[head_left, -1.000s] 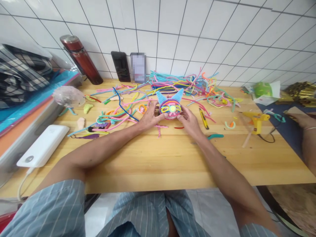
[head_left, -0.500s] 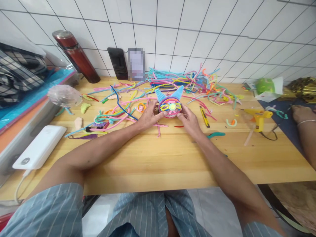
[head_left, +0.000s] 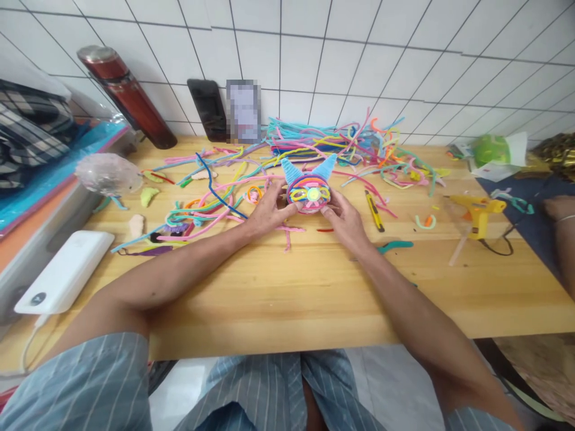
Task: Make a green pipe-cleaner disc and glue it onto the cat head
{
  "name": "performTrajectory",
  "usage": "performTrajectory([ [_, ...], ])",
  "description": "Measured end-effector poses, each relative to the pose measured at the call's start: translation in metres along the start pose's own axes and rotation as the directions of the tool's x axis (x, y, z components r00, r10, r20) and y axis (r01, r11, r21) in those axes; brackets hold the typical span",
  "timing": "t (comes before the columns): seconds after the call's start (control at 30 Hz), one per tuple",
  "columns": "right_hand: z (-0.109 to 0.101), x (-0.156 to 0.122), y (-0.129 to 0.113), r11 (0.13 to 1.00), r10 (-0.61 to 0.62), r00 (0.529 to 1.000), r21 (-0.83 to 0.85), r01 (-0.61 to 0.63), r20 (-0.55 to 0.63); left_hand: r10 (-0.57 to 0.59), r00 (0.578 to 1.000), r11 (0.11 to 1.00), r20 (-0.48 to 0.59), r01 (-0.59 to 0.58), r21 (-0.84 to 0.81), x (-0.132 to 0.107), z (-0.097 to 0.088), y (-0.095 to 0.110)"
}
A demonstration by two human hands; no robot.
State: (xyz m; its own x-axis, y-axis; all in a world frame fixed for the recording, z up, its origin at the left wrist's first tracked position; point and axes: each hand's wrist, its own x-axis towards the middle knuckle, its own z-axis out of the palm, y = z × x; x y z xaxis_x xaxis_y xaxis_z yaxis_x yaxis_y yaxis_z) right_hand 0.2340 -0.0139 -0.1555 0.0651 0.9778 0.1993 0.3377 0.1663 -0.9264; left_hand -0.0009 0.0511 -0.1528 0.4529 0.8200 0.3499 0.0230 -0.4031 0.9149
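Note:
Between my two hands is a small round pipe-cleaner figure [head_left: 309, 187] with two pointed light-blue ears, rainbow bands, yellow loops and a pale yellow flower-like centre. My left hand [head_left: 268, 212] grips its left side, thumb across the lower front. On the other side my right hand [head_left: 344, 218] holds the lower right edge with thumb and fingers. The fingers behind the figure are partly hidden. Several loose pipe cleaners [head_left: 215, 209] lie beside my left hand, and a short red piece [head_left: 325, 230] lies by my right.
A big pile of pipe cleaners [head_left: 309, 140] lies at the back. Right of my hands are a yellow cutter [head_left: 374, 211], teal-handled tool [head_left: 395, 246] and yellow glue gun [head_left: 480, 211]. Leftward stand a red thermos [head_left: 130, 99] and white power bank [head_left: 65, 272]. Another person's arm [head_left: 563, 233] is far right.
The camera view has shifted slightly, so the thermos and power bank appear farther left. Both hands keep the figure in nearly the same place.

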Motion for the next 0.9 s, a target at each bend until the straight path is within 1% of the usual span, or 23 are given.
performTrajectory([
  [0.33,0.001,-0.003,-0.006,1.000,0.022,1.000,-0.004,-0.022,-0.002,-0.024,1.000,0.999,0.017,0.024,-0.026,-0.001,0.002,0.007],
  [0.47,0.000,-0.005,-0.007,0.999,0.033,0.999,-0.002,-0.033,0.010,-0.033,0.999,0.999,0.025,0.033,-0.003,-0.002,0.000,0.011],
  [0.73,-0.001,-0.007,-0.007,0.999,0.045,0.999,-0.006,-0.045,0.011,-0.027,0.999,0.999,0.043,0.026,0.024,-0.003,-0.002,0.008],
  [0.83,-0.002,-0.009,-0.009,0.998,0.068,0.997,0.011,-0.069,0.022,-0.028,0.999,0.999,0.033,0.028,0.019,-0.003,-0.002,0.008],
  [0.9,-0.002,-0.009,-0.011,0.996,0.083,0.996,0.015,-0.083,0.034,-0.021,1.000,0.999,0.024,0.020,0.043,-0.003,-0.002,0.007],
])
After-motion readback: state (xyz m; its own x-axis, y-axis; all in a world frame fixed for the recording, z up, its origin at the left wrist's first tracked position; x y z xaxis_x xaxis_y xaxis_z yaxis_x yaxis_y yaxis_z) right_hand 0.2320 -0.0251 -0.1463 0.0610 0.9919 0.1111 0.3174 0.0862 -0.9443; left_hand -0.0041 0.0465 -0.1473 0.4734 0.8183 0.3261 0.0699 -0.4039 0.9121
